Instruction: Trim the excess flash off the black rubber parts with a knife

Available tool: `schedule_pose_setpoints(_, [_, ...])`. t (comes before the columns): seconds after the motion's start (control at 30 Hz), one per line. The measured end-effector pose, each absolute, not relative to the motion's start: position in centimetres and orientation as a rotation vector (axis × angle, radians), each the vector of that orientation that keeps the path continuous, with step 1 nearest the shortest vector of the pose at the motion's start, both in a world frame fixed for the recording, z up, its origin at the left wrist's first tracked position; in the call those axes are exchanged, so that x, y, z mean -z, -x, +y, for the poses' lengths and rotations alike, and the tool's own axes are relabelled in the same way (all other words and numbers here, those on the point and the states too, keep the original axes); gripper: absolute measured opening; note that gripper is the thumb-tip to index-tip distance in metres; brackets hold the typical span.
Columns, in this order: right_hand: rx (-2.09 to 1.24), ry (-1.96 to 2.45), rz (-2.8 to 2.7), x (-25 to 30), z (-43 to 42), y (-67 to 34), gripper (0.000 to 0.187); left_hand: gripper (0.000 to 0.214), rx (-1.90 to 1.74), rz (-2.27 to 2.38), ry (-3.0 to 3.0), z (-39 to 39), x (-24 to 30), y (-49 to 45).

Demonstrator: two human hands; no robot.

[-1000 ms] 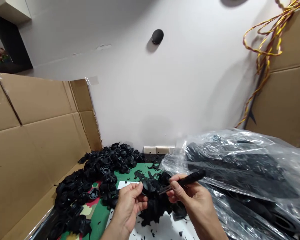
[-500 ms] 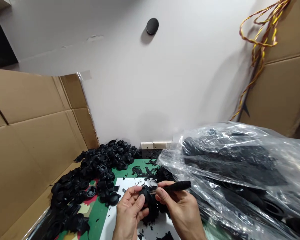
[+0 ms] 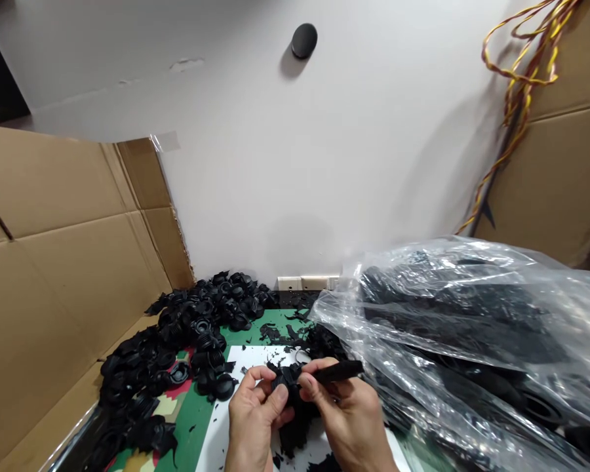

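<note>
Between the thumb and fingers of my left hand (image 3: 255, 413) is a small black ribbed rubber part (image 3: 280, 379), partly covered by the fingertips. My right hand (image 3: 354, 413) is closed around a black-handled knife (image 3: 341, 372), its handle pointing right. The knife's tip end meets the rubber part, but the blade can hardly be made out now. Both hands are close together over a white sheet (image 3: 214, 429). Dark rubber scraps (image 3: 295, 429) lie beneath them on the sheet.
Many similar black rubber parts (image 3: 226, 301) are heaped at the left on a green mat (image 3: 189, 429). Cardboard (image 3: 73, 275) walls in the left side. At the right lies a clear plastic bag (image 3: 452, 314) with black parts inside. A white wall (image 3: 246, 183) rises behind.
My right hand and the knife have shifted slightly left, closer to my left hand. The rubber part has turned a little in my left fingers. The camera view has shifted slightly.
</note>
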State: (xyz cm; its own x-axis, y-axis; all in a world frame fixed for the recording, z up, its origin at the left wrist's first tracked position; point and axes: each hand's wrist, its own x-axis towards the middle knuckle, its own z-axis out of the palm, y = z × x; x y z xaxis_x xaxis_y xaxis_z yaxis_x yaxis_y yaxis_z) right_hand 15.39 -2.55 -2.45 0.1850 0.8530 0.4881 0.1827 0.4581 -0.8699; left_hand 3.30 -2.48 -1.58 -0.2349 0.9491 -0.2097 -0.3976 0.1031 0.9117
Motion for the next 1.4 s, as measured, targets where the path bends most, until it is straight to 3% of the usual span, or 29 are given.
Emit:
schedule_pose_setpoints(0.17, [-0.028, 0.905, -1.786, 2.4, -2.2, -15.3, 0.019, 0.041, -1.411, 1.123, -0.684, -2.1, 2.6, -3.0])
schedule_pose_setpoints(0.27, [0.138, 0.945, -1.796, 3.0, -1.4, -16.0, 0.023, 0.043, -1.405, 1.087, -0.65, -2.4, 2.6, -2.5])
schedule_pose_setpoints(0.43, [-0.013, 1.147, -1.643, 4.1, -0.1, -18.1, 0.021, 0.046, -1.428, 1.086, -0.583, -2.6, 1.9, -1.1])
schedule_pose_setpoints(0.6, [-0.699, 1.123, -1.173, 3.0, -0.7, -18.1, 0.021, 0.048, -1.476, 1.153, -0.587, -2.3, 1.8, -0.5])
schedule_pose_setpoints(0.7, [-0.878, 0.985, -1.018, 2.3, -1.8, -16.9, 0.025, 0.051, -1.444, 1.192, -0.588, -2.2, 2.0, -0.8])
schedule_pose_setpoints(1.07, [-0.686, 0.865, -1.265, 3.2, -2.5, -15.2, 0.005, 0.049, -1.453, 1.159, -0.683, -2.4, 3.4, -1.7])
schedule_pose_setpoints(1.4, [-0.709, 0.897, -1.294, 2.7, -2.7, -15.0, 0.011, 0.047, -1.456, 1.155, -0.683, -2.1, 3.1, -1.8])
